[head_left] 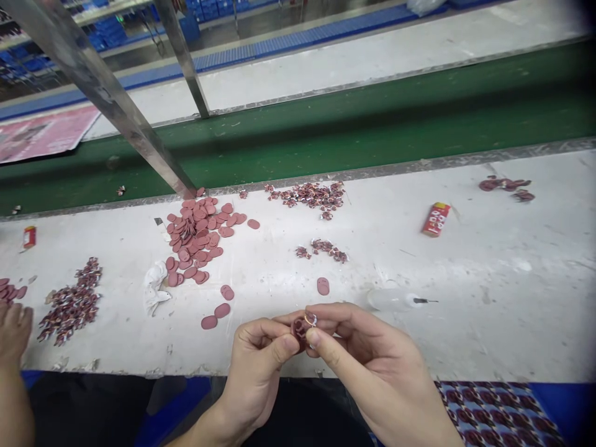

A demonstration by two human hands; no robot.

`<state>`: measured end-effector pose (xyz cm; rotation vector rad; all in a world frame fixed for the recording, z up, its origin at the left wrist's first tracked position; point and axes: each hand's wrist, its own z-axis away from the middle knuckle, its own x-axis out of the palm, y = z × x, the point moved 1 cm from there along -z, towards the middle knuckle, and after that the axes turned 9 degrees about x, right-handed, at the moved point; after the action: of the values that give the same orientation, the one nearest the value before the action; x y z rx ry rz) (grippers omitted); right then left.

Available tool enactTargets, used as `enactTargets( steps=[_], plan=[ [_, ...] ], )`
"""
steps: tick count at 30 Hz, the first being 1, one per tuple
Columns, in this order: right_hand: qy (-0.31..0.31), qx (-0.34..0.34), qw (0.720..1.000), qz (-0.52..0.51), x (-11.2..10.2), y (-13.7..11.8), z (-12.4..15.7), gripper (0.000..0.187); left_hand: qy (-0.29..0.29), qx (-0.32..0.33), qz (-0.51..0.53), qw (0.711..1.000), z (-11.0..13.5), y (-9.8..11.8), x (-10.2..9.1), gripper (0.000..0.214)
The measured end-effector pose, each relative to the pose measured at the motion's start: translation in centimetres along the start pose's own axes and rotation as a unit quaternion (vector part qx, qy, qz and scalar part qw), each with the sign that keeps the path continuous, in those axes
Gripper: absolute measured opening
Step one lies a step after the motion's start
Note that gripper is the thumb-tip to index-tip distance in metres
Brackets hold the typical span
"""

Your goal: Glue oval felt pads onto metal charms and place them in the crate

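Note:
My left hand (254,366) pinches a reddish-brown oval disc (297,327) by its edge, near the table's front. Against that disc, my right hand (377,366) holds a small brown piece with a white and orange edge (310,319) between thumb and fingers. The fingers partly hide both parts, so I cannot tell whether they are joined. Just beyond my hands lies a single oval disc (323,286). A clear bottle with a thin dark needle tip (391,300) rests on its side beyond my right hand.
Piles of oval discs (200,230) and small brown pieces (310,195) lie on the white table (465,323). A red packet (436,219) is at right, crumpled tissue (156,287) at left. A metal post (116,99) rises before the green belt (326,130). Another person's hand (13,332) is far left.

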<state>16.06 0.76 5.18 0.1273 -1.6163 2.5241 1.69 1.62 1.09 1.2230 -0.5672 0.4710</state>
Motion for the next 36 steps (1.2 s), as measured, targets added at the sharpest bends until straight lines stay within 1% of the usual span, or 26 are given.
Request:
enactTargets(
  steps=[5,8,11,17,21,26,32,36],
  plan=[
    [0.002,-0.013,0.999,0.052,-0.4,0.2,0.3,0.013,0.008,-0.009,-0.007,1.000,0.3,0.1,-0.1,0.012],
    [-0.010,-0.016,0.998,0.067,-0.4,0.1,0.4,0.013,0.012,-0.017,-0.003,1.000,0.4,0.2,0.0,0.013],
    [-0.014,-0.010,0.997,0.074,-0.4,-0.3,0.3,0.013,0.015,-0.021,-0.002,1.000,0.5,0.3,-0.1,0.013],
    [-0.030,-0.022,0.994,0.107,-0.5,-1.4,-0.1,0.013,0.003,-0.012,-0.006,1.000,0.4,0.4,-0.1,0.011],
    [-0.020,-0.030,0.990,0.139,-0.7,-1.7,-0.2,0.015,0.006,-0.009,-0.006,1.000,0.4,0.5,0.0,0.011],
    [-0.007,-0.062,0.983,0.175,-1.0,-1.5,-0.1,0.014,0.000,0.000,-0.016,1.000,0.4,0.7,-0.1,0.010],
    [0.002,-0.086,0.977,0.194,-1.0,-1.4,-0.1,0.016,-0.004,-0.001,-0.025,1.000,0.4,0.6,-0.3,0.009],
    [-0.001,-0.065,0.983,0.170,-0.7,-1.3,-0.1,0.017,0.005,0.001,-0.025,1.000,0.3,0.6,-0.3,0.010]
  ],
)
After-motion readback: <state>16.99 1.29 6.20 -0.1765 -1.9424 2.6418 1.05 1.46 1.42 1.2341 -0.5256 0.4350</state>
